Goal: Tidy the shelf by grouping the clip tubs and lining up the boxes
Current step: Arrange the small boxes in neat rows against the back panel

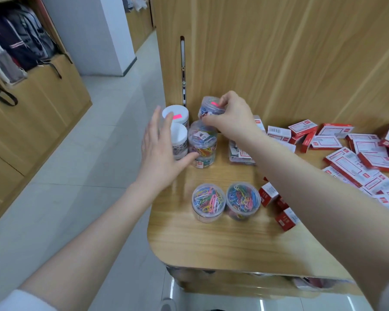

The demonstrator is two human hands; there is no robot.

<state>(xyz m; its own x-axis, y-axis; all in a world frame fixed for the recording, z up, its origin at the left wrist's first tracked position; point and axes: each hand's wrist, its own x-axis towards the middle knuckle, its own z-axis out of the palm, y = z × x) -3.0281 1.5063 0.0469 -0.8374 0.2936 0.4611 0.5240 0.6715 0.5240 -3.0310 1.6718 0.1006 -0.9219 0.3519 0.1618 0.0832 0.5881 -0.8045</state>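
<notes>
We are looking down at a wooden shelf with a rounded near corner. Nearest to us, two clear clip tubs of coloured paper clips are standing side by side, touching. To their right, red and white boxes are lying scattered at many angles across the shelf. Farther in, our left hand is reaching with straight, spread fingers, holding nothing, its thumb touching a stacked clear tub and its fingers in front of two white-lidded tubs. Just beyond, our right hand is curling its fingers round a tilted tub with a pink sticker, holding it above the stacked tub in the back left corner. Another tub is lying partly hidden behind our right forearm. A wood-grain panel is rising behind everything.
</notes>
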